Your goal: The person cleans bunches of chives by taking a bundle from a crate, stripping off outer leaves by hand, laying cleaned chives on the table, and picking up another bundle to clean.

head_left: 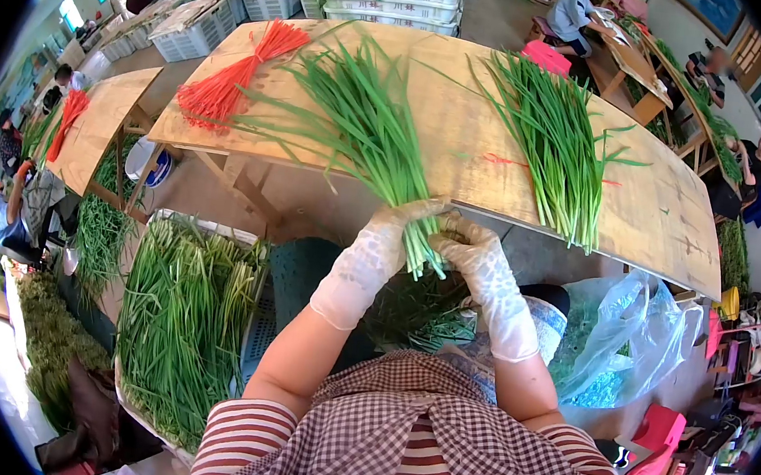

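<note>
Gloved left hand (390, 229) and right hand (474, 248) clasp garlic chives (368, 119) by the stems at a bench (449, 72), where a 2nd bunch (556, 144) lies across a red tie (503, 160).

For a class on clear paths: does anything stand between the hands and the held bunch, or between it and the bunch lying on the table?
Nothing visible separates the left hand and right hand from the held bunch. Toward the lying bunch, only a red strip and stray leaves lie on the tabletop.
</note>
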The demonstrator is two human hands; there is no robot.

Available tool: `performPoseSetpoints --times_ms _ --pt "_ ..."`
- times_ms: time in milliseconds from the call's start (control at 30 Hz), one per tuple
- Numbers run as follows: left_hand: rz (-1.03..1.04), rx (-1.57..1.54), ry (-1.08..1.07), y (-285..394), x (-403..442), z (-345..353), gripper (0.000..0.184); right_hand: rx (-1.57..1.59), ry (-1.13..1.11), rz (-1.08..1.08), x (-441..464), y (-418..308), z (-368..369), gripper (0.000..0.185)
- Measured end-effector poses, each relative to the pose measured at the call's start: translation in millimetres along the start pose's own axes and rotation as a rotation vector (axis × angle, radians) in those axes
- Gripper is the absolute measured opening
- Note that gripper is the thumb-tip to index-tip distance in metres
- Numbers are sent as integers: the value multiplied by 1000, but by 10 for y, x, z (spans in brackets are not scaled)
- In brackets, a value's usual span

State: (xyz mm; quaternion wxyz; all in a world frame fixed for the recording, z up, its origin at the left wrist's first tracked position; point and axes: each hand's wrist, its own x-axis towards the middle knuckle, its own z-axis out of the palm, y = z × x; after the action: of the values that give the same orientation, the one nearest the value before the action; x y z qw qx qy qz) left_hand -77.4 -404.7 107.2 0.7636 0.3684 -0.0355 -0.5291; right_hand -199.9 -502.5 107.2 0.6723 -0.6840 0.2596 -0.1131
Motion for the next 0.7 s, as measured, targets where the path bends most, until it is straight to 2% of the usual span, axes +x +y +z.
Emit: performPoseSetpoints --times_ms 33,100,167,200,233,267,300,333,367,400,467,533,567,600,667,700 --pt "-56 -22 -55 49 -22 13 20 182 -53 61 -2 12 -42 35" --pt "-6 -72 -154 22 -2 -26 19 -64 -18 -201 -88 -20 -125 25" --pt "15 -133 -210 30 14 6 20 -383 218 -428 -268 -100 -57 16" --pt "8 -169 -214 40 10 57 21 -296 445 -625 -321 -114 36 19" --pt "0 -205 -218 33 15 103 22 -337 542 -851 -355 -67 21 23" --pt "1 -238 -229 -9 53 132 21 -378 635 -1077 -364 -65 10 27" --pt "0 -273 -238 -92 103 156 21 -254 596 -1198 -306 -79 58 33" --pt "-7 -308 -243 -196 127 189 21 -319 616 -1240 -236 -114 120 53" --pt "-80 -436 -205 -313 114 250 17 -328 602 -1248 -136 -110 153 54" --pt "-49 -445 -228 -337 30 311 18 -335 588 -1260 -77 -99 169 56" --pt "-131 -386 -208 -259 123 239 18 -428 650 -1375 -130 -143 140 55" --pt "151 -183 -201 -340 23 207 16 -616 555 -1429 -176 -140 141 51" --pt "241 -154 -180 -406 -65 183 16 -871 609 -1310 -156 -76 202 53" --pt "331 -124 -155 -470 -150 159 15 -787 530 -1268 -48 20 211 48" --pt "407 -204 -78 -536 -376 68 18 -662 159 -1137 38 118 257 49" --pt "309 -161 -99 -439 -339 -131 16 -796 107 -1121 -89 136 271 53"
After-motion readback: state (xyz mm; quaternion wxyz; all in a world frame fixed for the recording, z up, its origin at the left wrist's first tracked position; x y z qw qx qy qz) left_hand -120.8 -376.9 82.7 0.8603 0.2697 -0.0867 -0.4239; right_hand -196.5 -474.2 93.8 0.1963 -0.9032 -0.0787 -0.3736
